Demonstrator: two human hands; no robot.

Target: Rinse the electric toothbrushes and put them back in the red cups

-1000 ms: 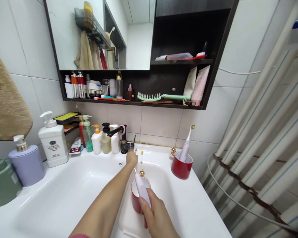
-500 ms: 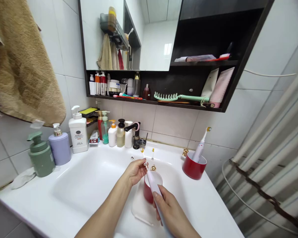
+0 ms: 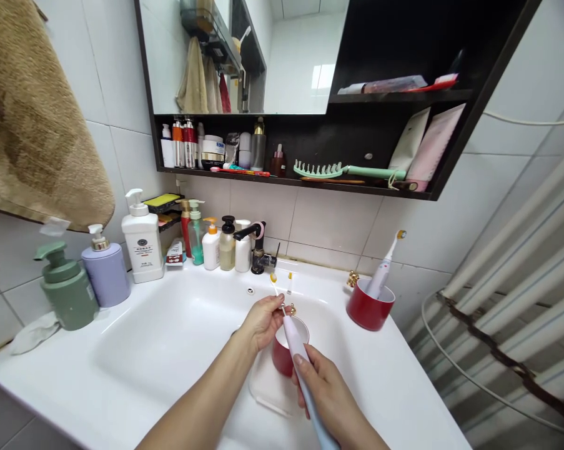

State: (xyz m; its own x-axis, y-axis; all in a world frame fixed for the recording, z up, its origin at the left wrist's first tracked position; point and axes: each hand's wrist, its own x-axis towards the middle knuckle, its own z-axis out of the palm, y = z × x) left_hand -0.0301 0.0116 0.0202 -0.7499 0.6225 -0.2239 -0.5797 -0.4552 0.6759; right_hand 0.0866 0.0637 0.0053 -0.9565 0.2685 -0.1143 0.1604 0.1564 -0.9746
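Note:
In my right hand (image 3: 326, 390) is a pale lilac electric toothbrush handle (image 3: 295, 337), tilted up and to the left with its thin metal shaft exposed. My left hand (image 3: 264, 322) pinches a small toothbrush head (image 3: 273, 279) with yellow bristles, just above the shaft. My fingertips partly hide whether head and shaft touch. Below the hands, a red cup (image 3: 282, 357) with a white inside stands on a whitish tray (image 3: 263, 390) in the basin. A second brush head (image 3: 290, 282) lies on the sink's back ledge.
Another red cup (image 3: 368, 312) holding an electric toothbrush (image 3: 382, 275) stands on the right rim. Several pump bottles (image 3: 211, 247) line the back left beside the black faucet (image 3: 258, 250). A mirror cabinet (image 3: 319, 181) overhangs the white sink (image 3: 160, 356); a brown towel (image 3: 42, 125) hangs left.
The camera view has shifted slightly. Both hands have moved a little up and right in the picture, still holding the handle and the brush head close together.

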